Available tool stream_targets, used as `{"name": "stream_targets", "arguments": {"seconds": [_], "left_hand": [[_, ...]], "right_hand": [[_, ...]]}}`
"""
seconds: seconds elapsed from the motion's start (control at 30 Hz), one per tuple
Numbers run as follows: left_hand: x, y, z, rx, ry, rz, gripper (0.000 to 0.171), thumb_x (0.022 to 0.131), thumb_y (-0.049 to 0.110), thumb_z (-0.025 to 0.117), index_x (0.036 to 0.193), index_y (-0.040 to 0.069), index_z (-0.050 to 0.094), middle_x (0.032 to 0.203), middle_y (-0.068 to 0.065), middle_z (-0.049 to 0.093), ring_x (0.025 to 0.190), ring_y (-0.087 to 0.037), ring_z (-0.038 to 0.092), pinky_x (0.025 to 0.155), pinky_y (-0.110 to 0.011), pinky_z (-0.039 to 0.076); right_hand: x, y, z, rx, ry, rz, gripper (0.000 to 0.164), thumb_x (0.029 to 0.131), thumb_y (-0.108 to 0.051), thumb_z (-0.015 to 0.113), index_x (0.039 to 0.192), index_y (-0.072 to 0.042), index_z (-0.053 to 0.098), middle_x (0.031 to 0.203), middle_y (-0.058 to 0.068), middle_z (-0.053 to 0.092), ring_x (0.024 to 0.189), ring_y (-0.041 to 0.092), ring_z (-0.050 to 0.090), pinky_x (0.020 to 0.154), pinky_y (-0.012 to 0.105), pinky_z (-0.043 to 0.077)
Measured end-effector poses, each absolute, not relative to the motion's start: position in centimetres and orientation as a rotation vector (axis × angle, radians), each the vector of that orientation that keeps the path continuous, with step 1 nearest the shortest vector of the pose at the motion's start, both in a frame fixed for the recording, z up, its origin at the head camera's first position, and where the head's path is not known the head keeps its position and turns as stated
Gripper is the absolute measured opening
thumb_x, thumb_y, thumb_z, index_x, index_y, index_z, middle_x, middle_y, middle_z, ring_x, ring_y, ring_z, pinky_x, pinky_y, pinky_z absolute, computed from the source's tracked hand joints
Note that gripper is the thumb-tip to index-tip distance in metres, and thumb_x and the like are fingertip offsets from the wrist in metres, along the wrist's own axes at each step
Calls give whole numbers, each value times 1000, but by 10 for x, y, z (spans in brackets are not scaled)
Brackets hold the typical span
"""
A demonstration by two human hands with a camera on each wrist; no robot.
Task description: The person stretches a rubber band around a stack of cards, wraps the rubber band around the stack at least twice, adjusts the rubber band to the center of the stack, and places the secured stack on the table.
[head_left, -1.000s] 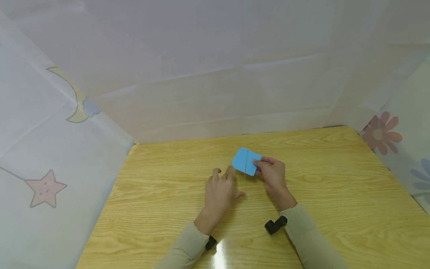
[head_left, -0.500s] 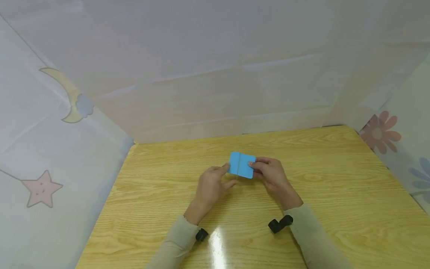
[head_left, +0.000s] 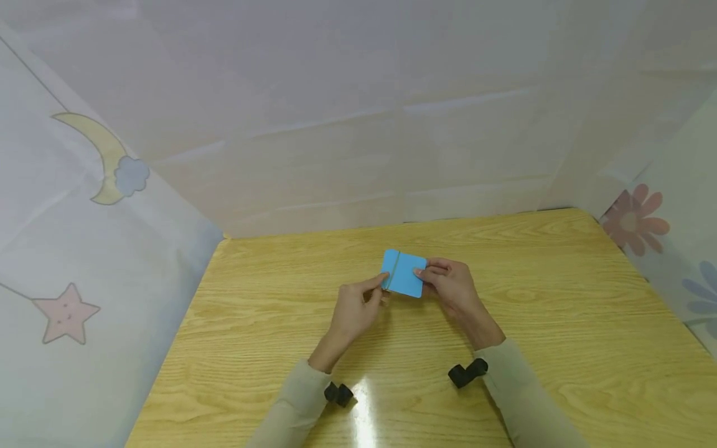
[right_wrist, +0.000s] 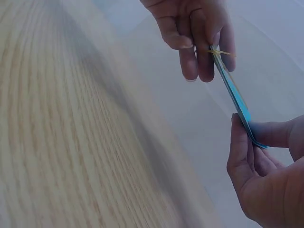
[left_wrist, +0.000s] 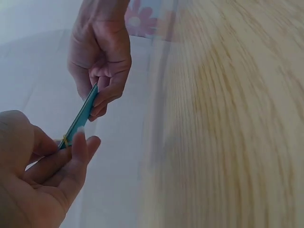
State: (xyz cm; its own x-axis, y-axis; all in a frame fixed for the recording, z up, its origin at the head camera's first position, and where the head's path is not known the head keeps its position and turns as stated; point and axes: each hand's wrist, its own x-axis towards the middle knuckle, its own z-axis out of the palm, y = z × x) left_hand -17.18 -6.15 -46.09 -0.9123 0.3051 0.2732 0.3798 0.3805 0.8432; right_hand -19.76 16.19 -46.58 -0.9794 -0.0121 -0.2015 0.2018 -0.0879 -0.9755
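1. The blue card (head_left: pixel 406 277) is just below the centre of the head frame, above the bench (head_left: pixel 269 323), between the two hands.
2. The left hand (head_left: pixel 354 308) pinches its left edge; the fingertips behind are hidden by the card.
3. The right hand (head_left: pixel 455 287) pinches its right edge, thumb in front, other fingertips mostly hidden.
4. A thin rubber band (head_left: pixel 394 269) crosses the card near its left edge; its lower end is hard to make out by the left fingers.
5. Both wrist views show the card nearly edge-on, so its layers cannot be counted.
6. Both sleeves (head_left: pixel 291 401) are cut off at the bottom of the head frame.
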Motion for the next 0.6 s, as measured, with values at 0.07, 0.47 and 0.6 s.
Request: {"name": "stream_targets", "arguments": {"seconds": [0.07,0.47,0.6], "left_hand": [[-173,-61,-464,-567,-2500,-1744,33,107,1,52,136,-3,67,112,-27,78,85,-42,79,51,-27,59],[-179,-59,-467,-204,-2209,-2028,31,95,15,79,121,-1,76,119,-18,78,100,-30,80,83,-35,65],[-184,-58,-464,-154,-2206,-2005,31,92,17,82,118,1,79,115,-17,79,103,-27,79,82,-26,64]], "right_hand": [[-197,162,-467,177,2027,-2202,50,99,-2,70,143,15,52,94,-6,77,85,5,77,79,26,65],[-198,163,-469,-7,2061,-2160,41,99,0,69,136,15,57,92,-6,79,85,6,76,78,31,66],[-198,165,-469,-46,2107,-2118,44,99,-1,69,138,15,56,106,7,80,88,6,76,83,35,66]]}}
